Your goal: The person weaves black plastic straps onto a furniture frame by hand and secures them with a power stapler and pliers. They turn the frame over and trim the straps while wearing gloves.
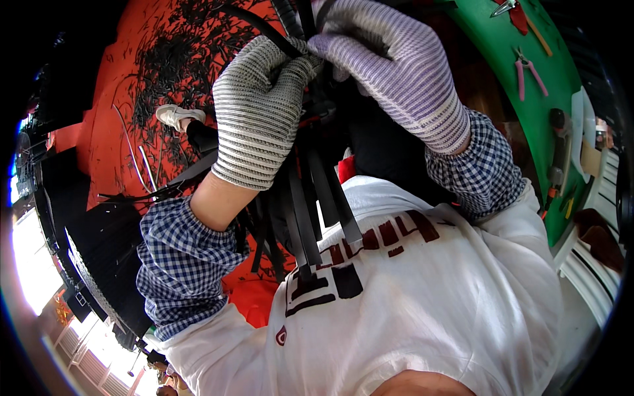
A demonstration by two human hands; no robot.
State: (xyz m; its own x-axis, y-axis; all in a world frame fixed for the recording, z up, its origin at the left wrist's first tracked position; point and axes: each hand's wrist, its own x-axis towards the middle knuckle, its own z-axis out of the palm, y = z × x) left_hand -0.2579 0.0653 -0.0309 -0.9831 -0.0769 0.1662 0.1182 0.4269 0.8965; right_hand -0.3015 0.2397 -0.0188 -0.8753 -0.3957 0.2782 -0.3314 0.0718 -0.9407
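My left hand (pixel 261 112), in a grey-and-white striped knit glove, is closed with thumb and fingers pinching a flat black strip (pixel 264 28) that curves up and away. Close beside it, my right hand (pixel 413 72) wears a purple-and-white striped glove. Its fingers are bent together against the same dark bundle of strips, and its fingertips are partly hidden. Several loose ends of black strips (pixel 325 191) hang from below the hands toward my white shirt. Where the strips meet between the gloves is too dark to make out.
On the right, a green tabletop (pixel 489 33) carries pink-handled pliers (pixel 528 74) and other tools. Black scraps (pixel 175 66) litter the red floor (pixel 105 138) at left, near a foot in a light shoe (pixel 173 116). White slats (pixel 588 280) stand at lower right.
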